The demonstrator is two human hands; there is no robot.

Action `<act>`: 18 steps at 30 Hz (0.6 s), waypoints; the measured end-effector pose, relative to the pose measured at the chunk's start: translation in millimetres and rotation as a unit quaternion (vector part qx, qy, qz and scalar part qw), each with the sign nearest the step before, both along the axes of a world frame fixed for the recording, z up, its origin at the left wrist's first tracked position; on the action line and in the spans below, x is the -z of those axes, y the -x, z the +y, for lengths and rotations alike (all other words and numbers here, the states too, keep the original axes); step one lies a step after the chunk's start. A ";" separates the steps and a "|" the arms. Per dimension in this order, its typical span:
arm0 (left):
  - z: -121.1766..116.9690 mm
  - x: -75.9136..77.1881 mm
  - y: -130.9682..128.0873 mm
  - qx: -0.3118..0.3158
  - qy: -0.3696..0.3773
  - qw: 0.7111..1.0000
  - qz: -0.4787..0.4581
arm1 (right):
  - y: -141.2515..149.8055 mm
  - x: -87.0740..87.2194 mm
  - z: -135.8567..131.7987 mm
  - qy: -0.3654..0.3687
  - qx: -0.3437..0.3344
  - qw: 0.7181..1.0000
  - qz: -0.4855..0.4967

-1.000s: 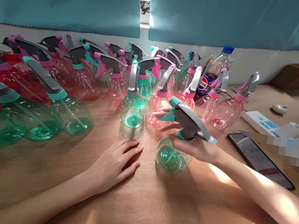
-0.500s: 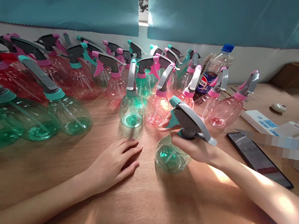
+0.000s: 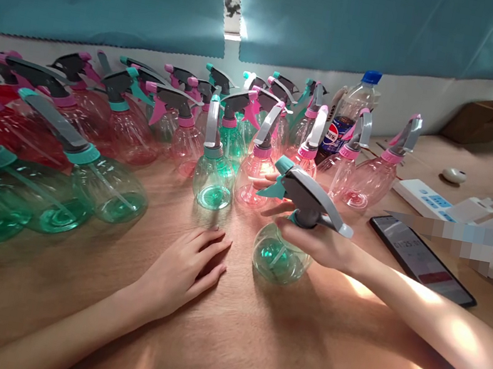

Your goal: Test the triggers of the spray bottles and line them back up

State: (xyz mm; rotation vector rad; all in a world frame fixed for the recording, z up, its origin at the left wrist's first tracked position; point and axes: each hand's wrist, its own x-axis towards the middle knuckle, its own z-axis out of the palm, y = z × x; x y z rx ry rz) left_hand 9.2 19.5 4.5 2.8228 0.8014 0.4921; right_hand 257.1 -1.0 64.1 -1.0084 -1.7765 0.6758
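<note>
A green spray bottle [image 3: 281, 255] with a grey and teal trigger head stands upright on the wooden table. Around its neck is my right hand [image 3: 326, 246], its thumb side in front and its fingers stretched out apart behind the teal trigger, not wrapped round it. Part of that hand is hidden by the spray head. Palm down on the table, my left hand [image 3: 178, 271] lies flat with nothing in it, to the left of this bottle. Another green spray bottle [image 3: 212, 185] and a pink spray bottle [image 3: 254, 179] stand just beyond my hands.
Several pink and green spray bottles crowd the back and left, including a green bottle [image 3: 118, 194]. A cola bottle [image 3: 340, 128] stands behind them. At the right are a phone [image 3: 424, 260], a white power strip [image 3: 425, 200], an earbud case [image 3: 453, 176] and a cardboard box [image 3: 481, 121].
My right hand's fingers have straightened and spread away from the trigger. The bottle stays upright in place. My left hand still rests flat; the whole view has shifted slightly.
</note>
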 end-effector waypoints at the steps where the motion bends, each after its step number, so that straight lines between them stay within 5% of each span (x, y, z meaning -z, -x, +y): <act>1: 0.0 -0.3 -0.1 -0.001 0.001 1.000 0.000 | 0.0 0.7 0.0 0.003 0.004 1.000 -0.004; 18: 0.0 0.9 0.0 -0.003 0.005 1.000 0.015 | 0.9 -5.2 -1.4 0.008 -0.007 1.000 -0.010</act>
